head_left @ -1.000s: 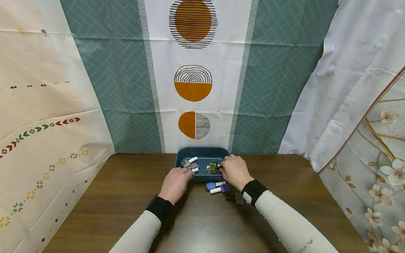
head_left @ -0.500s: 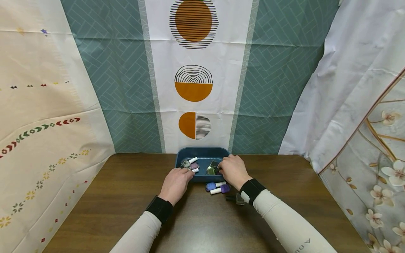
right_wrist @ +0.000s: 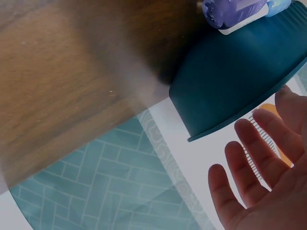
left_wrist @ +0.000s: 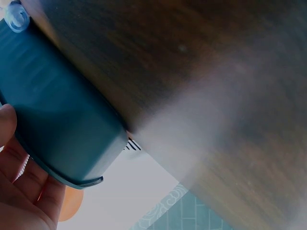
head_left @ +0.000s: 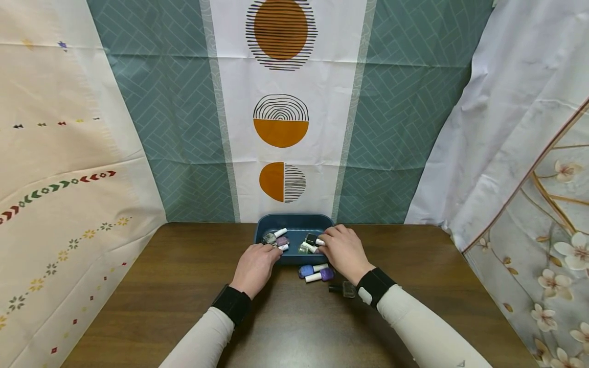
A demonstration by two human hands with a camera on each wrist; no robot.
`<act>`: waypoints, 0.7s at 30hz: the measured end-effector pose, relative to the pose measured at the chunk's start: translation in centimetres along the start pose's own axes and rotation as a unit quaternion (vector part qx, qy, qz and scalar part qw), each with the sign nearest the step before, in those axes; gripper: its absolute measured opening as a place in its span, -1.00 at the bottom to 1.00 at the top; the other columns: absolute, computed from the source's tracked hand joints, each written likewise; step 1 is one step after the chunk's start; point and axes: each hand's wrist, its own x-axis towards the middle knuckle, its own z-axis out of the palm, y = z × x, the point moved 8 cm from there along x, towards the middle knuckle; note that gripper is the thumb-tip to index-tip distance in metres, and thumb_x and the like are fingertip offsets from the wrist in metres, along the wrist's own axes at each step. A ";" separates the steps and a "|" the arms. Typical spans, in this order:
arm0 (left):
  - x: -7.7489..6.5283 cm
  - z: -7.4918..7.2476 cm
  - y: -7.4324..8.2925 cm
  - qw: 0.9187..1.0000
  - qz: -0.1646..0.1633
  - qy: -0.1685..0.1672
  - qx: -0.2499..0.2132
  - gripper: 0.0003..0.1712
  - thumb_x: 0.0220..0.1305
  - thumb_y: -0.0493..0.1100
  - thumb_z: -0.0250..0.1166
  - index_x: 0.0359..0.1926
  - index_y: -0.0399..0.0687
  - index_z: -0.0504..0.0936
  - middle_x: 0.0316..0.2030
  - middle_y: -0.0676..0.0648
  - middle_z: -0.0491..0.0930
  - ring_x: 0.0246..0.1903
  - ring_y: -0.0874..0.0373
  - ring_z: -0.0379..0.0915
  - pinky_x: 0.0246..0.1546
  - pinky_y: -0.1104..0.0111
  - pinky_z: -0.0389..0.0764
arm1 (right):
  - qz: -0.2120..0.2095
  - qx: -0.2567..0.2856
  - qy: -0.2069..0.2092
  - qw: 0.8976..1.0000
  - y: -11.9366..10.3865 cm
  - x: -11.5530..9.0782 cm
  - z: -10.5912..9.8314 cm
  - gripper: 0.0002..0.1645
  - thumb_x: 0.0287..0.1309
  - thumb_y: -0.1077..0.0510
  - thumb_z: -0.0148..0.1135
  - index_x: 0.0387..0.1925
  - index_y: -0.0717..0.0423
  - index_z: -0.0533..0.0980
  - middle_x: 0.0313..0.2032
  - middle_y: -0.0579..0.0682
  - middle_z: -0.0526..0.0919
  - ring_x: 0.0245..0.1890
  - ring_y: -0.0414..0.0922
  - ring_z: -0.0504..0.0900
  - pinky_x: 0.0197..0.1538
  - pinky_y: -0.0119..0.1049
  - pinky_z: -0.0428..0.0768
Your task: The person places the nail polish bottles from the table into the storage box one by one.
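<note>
A dark blue bin stands at the table's back edge with small nail polish bottles inside. My left hand grips its front left rim; in the left wrist view the thumb lies on the near side, the fingers beyond the rim. My right hand reaches over the right end, its fingertips by a dark nail polish bottle with a white cap and a pale green one. In the right wrist view its fingers are loosely spread, with nothing visible between them. The bin wall hides its contents from both wrist views.
Before the bin lie a blue nail polish bottle and a purple one, both white-capped. A clear, black-capped bottle lies nearer, under the right wrist. At the bin's left are a grey bottle and a mauve one. Patterned cloth hangs behind.
The bottles at the bin's right end have shifted under my right fingers; the green one has turned and white caps now show. My left hand and the bin have stayed put.
</note>
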 end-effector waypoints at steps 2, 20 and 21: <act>0.0 0.0 0.0 1.000 0.001 -0.001 -0.002 -0.86 0.51 -0.22 0.46 0.00 -0.03 0.87 -0.15 0.03 0.81 -0.18 0.05 0.65 0.17 0.13 0.70 | -0.005 -0.001 0.010 1.000 0.0 -0.4 -0.3 -0.63 0.36 -0.04 0.59 0.05 0.08 0.81 -0.01 0.06 0.80 0.10 0.13 0.68 0.20 0.12 0.67; 0.0 0.1 0.1 0.999 0.023 0.020 0.012 -0.90 0.48 -0.25 0.48 -0.05 -0.05 0.85 -0.20 0.01 0.80 -0.21 0.03 0.66 0.11 0.12 0.71 | -0.001 0.048 -0.010 0.999 0.4 -4.7 -1.5 -0.28 0.30 -0.15 0.62 0.35 0.13 0.68 0.21 0.10 0.75 0.27 0.12 0.64 0.42 0.17 0.55; 0.0 0.1 0.1 0.999 0.024 0.021 0.013 -0.90 0.48 -0.25 0.48 -0.05 -0.05 0.85 -0.20 0.00 0.80 -0.21 0.02 0.66 0.10 0.12 0.71 | -0.002 0.049 -0.009 0.999 0.4 -5.0 -1.6 -0.27 0.29 -0.15 0.63 0.34 0.14 0.68 0.21 0.11 0.75 0.27 0.13 0.64 0.42 0.17 0.55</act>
